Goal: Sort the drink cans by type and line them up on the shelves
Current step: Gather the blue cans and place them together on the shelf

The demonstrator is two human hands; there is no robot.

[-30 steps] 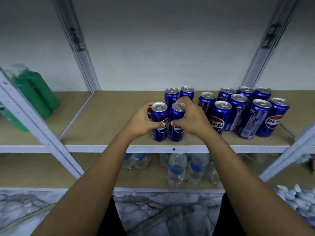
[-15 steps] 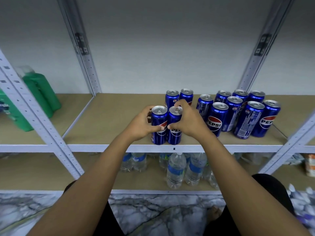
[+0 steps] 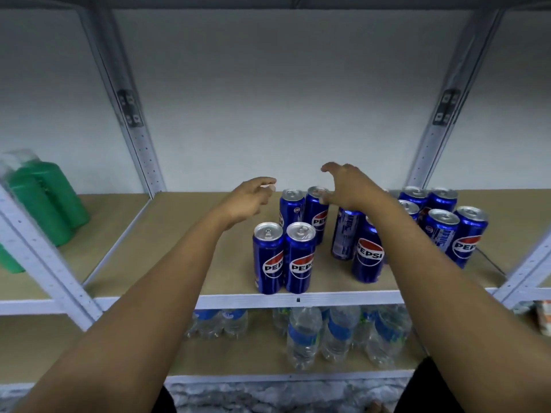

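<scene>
Pepsi cans are held by neither hand. Left hand [image 3: 249, 201] is raised over the shelf board [image 3: 179, 242], fingers loosely curled and empty, just left of the rear pair of cans. Right hand [image 3: 346, 186] is spread wide, thumb and fingers apart, nothing grasped; its lower fingers are seen against the top of the rear right can [image 3: 316, 216] (contact cannot be told from this view).

Two cans are stood upright side by side at the near edge of the shelf, touching: front left can [image 3: 268, 257] and front right can [image 3: 299, 257], logos facing near. Directly behind them the rear left can [image 3: 291, 208] and the rear right can are stood as a second pair.

To the right, partly hidden by the right forearm, a loose cluster of cans [image 3: 441, 225] is seen, upright, not lined up; one with its logo facing near [image 3: 367, 254] is stood nearest the front pair, apart from it.

Green bottles [image 3: 44, 201] are seen on the far-left bay. Water bottles [image 3: 304, 335] are stood on the lower shelf. White metal uprights [image 3: 131, 114] frame the bay.
</scene>
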